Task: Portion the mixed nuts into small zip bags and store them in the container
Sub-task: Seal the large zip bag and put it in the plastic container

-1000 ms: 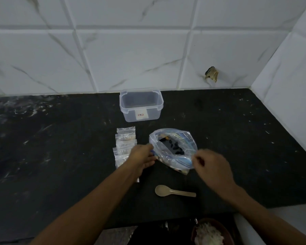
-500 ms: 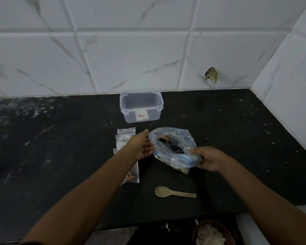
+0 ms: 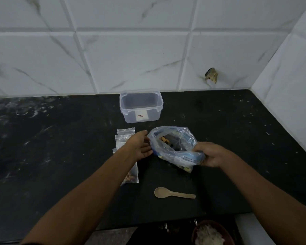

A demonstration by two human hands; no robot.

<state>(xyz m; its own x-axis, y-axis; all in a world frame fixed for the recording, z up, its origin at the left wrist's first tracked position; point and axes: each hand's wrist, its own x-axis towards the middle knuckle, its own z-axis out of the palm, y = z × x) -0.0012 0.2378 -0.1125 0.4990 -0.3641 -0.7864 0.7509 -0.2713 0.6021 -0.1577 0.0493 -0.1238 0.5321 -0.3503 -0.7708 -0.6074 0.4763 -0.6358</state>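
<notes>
One head cam, wide-angle, looks fwd & down at black tabletop [image 3: 60, 147] from close above; faces tiled wall [image 3: 131, 59] at back, wall corner far right, both forearms enter from bottom edge.

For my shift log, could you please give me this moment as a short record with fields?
surface: black countertop
big bag: open big bag of nuts, mouth facing up
left hand: left hand touches the bag's left rim
right hand: right hand grips the bag's right rim
small zip bags: small zip bags lying left of the big bag
container: container open, nothing visible inside
spoon: spoon lying untouched
</notes>
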